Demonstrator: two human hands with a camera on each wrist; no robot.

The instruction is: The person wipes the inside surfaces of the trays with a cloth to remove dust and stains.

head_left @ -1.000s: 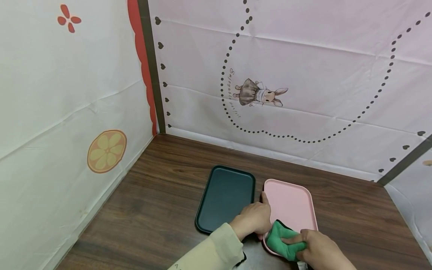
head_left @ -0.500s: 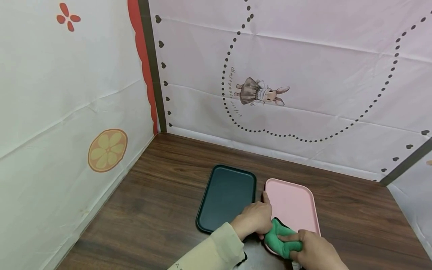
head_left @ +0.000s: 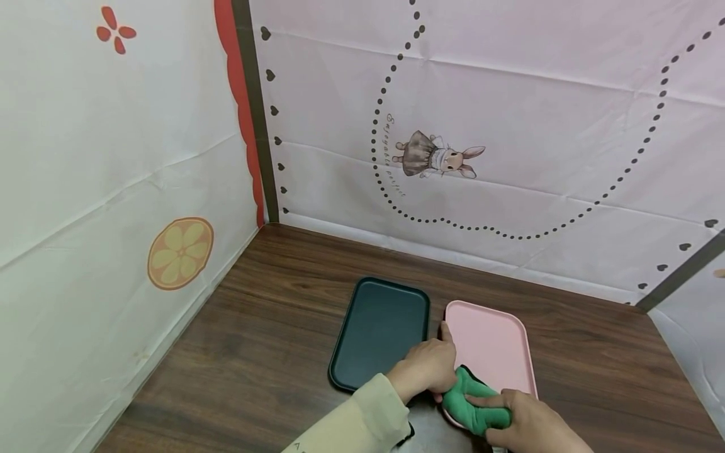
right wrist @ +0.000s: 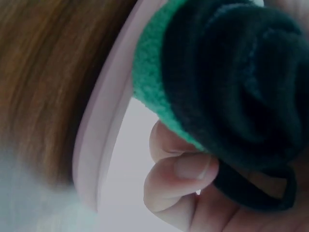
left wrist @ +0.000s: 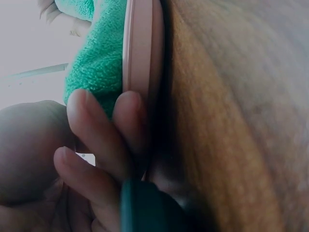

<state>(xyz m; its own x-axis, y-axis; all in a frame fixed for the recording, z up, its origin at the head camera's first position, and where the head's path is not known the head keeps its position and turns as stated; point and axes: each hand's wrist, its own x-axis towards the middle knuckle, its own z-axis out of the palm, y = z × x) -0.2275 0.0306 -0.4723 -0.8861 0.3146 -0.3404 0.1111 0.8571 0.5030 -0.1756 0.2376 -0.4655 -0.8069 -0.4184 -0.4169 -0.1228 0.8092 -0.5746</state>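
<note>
A pink tray lies on the wooden table, and my left hand holds its left side, the index finger lying along the edge. In the left wrist view, several fingertips reach the tray's outer side. My right hand grips a bunched green terry cloth against the tray's near left corner. Close up in the right wrist view, the cloth shows a dark border and a black hanging loop, with curled fingers beside it. The tray's near edge is mostly hidden by the cloth and hand.
A dark green tray lies just left of the pink one, its near right corner behind my left hand. White printed sheets, one with a rabbit, wall off the back and left of the table.
My right hand has shifted slightly left with the green cloth, which looks more bunched at the tray's corner. The left hand keeps its place on the tray.
</note>
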